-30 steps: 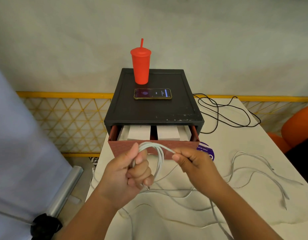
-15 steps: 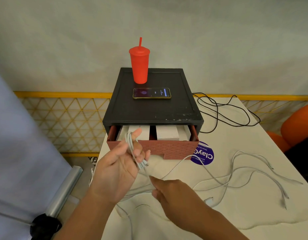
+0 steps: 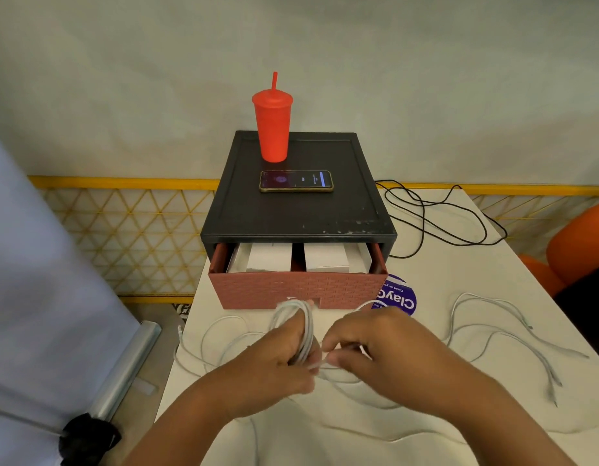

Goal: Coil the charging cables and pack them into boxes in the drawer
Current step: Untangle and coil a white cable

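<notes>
My left hand (image 3: 274, 361) grips a coil of white charging cable (image 3: 303, 326) wound around its fingers, just in front of the drawer. My right hand (image 3: 375, 351) pinches the loose strand of the same cable beside the coil. The red-brown drawer (image 3: 298, 290) stands pulled out of the black cabinet (image 3: 298, 213). Inside it lie white boxes (image 3: 268, 260), side by side. More white cables (image 3: 493, 334) sprawl loose over the white table (image 3: 426, 270), to the right and under my hands.
A red tumbler with a straw (image 3: 274, 126) and a phone (image 3: 296, 180) sit on the cabinet top. A black cable (image 3: 436, 216) loops behind the cabinet on the right. A purple round sticker (image 3: 397, 297) lies by the drawer. Orange seats (image 3: 580, 250) stand beyond the table's right edge.
My left hand dropped lower, from in front of the open drawer to the table before it, with more turns on its fingers. My right hand came up from the table and pinched the strand beside the coil.
</notes>
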The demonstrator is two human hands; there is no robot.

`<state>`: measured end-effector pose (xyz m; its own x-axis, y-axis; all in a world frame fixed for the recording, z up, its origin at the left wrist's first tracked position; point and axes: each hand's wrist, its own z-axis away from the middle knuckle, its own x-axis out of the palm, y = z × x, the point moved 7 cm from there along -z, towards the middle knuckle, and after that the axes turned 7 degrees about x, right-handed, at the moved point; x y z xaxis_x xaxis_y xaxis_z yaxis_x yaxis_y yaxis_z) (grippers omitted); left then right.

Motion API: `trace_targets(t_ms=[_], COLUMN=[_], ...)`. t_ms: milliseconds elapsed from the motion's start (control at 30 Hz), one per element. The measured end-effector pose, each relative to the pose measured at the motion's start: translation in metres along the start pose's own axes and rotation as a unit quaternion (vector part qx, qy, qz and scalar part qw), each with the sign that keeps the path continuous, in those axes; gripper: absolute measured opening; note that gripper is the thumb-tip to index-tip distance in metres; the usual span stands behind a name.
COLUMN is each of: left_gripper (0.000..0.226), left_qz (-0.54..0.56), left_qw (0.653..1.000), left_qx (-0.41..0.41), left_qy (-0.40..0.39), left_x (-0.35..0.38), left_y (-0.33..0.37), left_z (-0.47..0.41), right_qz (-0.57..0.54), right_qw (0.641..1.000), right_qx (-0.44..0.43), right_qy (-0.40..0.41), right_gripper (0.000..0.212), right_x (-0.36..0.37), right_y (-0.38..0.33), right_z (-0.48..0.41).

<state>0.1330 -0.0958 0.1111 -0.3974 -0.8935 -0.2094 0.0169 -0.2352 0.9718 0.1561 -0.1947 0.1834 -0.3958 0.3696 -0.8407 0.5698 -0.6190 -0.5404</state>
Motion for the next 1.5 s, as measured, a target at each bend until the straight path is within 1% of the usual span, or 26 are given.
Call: trace_targets(t_ms=[67,100,167,267,367,433,467,533,600,667,700,733,800,867,933,1000,1033,1167,1233,1267,1300,1333,1400,1433,1467,1500], left_gripper=[0.032,0.023,0.013,0.031,0.034,0.036,0.038,0.040,0.042,0.042,0.043,0.042,0.041,0.038,0.038,0.038,0.039,0.047,0.039,0.036,0.035,0.035,0.031,0.028,0.023,0.020], left_qz=[-0.020,-0.019,0.018,0.121,0.213,0.284,0.321,0.385,0.435,0.461,0.466,0.466,0.452,0.425,0.412,0.403,0.396,0.368,0.358,0.359,0.363,0.369,0.392,0.407,0.421,0.435], left_qw=[1.000,1.000,0.999,0.989,0.973,0.954,0.943,0.920,0.900,0.887,0.884,0.884,0.891,0.903,0.908,0.910,0.911,0.915,0.915,0.914,0.912,0.909,0.900,0.894,0.886,0.879], left_qx=[0.009,0.006,-0.018,-0.023,-0.014,-0.013,-0.016,-0.019,-0.006,0.006,0.010,0.011,0.012,0.005,0.004,0.001,-0.001,-0.020,-0.026,-0.029,-0.035,-0.044,-0.065,-0.072,-0.074,-0.074], left_qy=[-0.010,0.004,0.041,0.081,0.092,0.091,0.090,0.076,0.041,0.024,0.026,0.031,0.042,0.058,0.076,0.099,0.110,0.164,0.183,0.187,0.189,0.188,0.178,0.176,0.178,0.182], left_x=[0.008,0.009,0.007,-0.001,-0.005,-0.005,-0.005,-0.005,-0.004,-0.003,-0.004,-0.004,-0.005,-0.007,-0.009,-0.012,-0.014,-0.022,-0.022,-0.021,-0.019,-0.016,-0.011,-0.009,-0.007,-0.006], left_y=[0.004,0.005,0.009,0.013,0.017,0.018,0.018,0.017,0.020,0.022,0.021,0.022,0.025,0.026,0.027,0.025,0.024,0.018,0.017,0.017,0.017,0.015,0.011,0.009,0.006,0.003], left_z=[0.001,-0.001,0.000,0.003,0.006,0.007,0.007,0.009,0.008,0.007,0.006,0.005,0.003,0.003,0.003,0.005,0.005,0.004,0.002,0.001,0.001,0.000,0.000,0.000,-0.001,-0.002], right_qz=[-0.043,-0.063,-0.077,-0.049,0.019,0.030,0.019,-0.029,-0.149,-0.301,-0.350,-0.373,-0.387,-0.434,-0.539,-0.632,-0.664,-0.736,-0.772,-0.776,-0.759,-0.714,-0.549,-0.457,-0.379,-0.332], right_qw=[0.999,0.998,0.997,0.997,0.989,0.985,0.985,0.990,0.986,0.954,0.936,0.927,0.919,0.892,0.832,0.766,0.740,0.668,0.623,0.617,0.638,0.687,0.819,0.869,0.899,0.912], right_qx=[0.013,0.014,0.004,-0.015,-0.074,-0.082,-0.074,-0.052,-0.028,0.008,0.028,0.041,0.071,0.106,0.119,0.110,0.106,0.088,0.089,0.093,0.104,0.123,0.166,0.185,0.202,0.218], right_qy=[0.002,0.001,0.015,0.064,0.127,0.151,0.153,0.126,0.070,0.004,-0.019,-0.020,0.031,0.066,0.060,0.025,0.005,-0.060,-0.084,-0.085,-0.077,-0.057,0.004,0.042,0.080,0.108], right_gripper=[0.009,0.011,0.018,0.028,0.032,0.026,0.026,0.037,0.042,0.042,0.044,0.046,0.038,0.031,0.038,0.046,0.048,0.049,0.047,0.044,0.040,0.038,0.034,0.031,0.027,0.024], right_x=[-0.005,-0.007,-0.012,-0.019,-0.017,-0.012,-0.010,-0.003,0.006,0.017,0.023,0.027,0.030,0.032,0.034,0.037,0.038,0.043,0.047,0.049,0.049,0.048,0.043,0.039,0.034,0.031], right_y=[0.009,0.012,0.016,0.021,0.015,0.013,0.014,0.015,0.014,0.014,0.013,0.013,0.016,0.020,0.024,0.025,0.024,0.023,0.022,0.023,0.023,0.025,0.033,0.039,0.045,0.051], right_z=[-0.003,-0.004,-0.007,-0.011,-0.013,-0.013,-0.014,-0.013,-0.012,-0.013,-0.013,-0.013,-0.012,-0.012,-0.013,-0.014,-0.014,-0.015,-0.014,-0.014,-0.014,-0.014,-0.013,-0.012,-0.010,-0.007])
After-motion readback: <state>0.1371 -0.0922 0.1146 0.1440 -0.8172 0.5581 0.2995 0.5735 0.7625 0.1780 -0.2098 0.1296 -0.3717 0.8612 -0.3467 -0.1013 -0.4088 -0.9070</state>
